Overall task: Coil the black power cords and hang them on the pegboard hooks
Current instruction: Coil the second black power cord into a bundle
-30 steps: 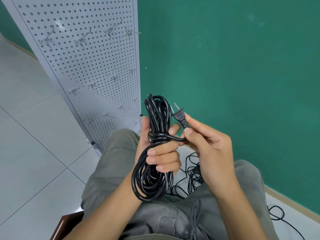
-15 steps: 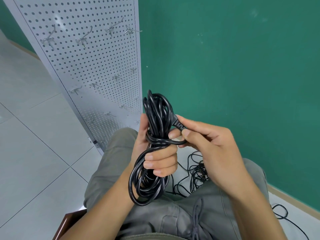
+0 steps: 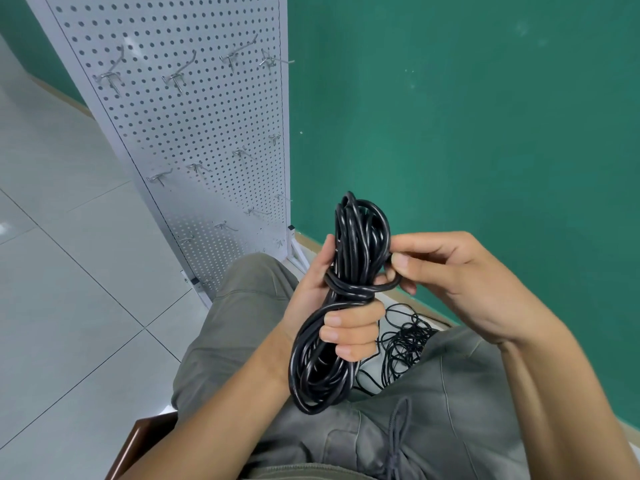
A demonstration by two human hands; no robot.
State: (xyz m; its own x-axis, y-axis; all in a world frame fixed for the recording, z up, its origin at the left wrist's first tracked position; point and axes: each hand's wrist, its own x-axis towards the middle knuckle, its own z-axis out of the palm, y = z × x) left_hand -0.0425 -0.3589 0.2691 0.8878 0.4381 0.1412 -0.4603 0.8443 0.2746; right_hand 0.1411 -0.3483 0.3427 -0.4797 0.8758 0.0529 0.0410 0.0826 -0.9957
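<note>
Now the left hand is clenched round the middle of the coil, held upright over the lap in front of the pegboard, while the right hand pinches the cord's tail just beside the coil's upper loops, where it wraps the waist. To finish well, I'd judge the tail should be tucked through the upper loops and pulled snug while the left grip holds, leaving an open loop for a hook; slack would let the wrap spring loose.
</note>
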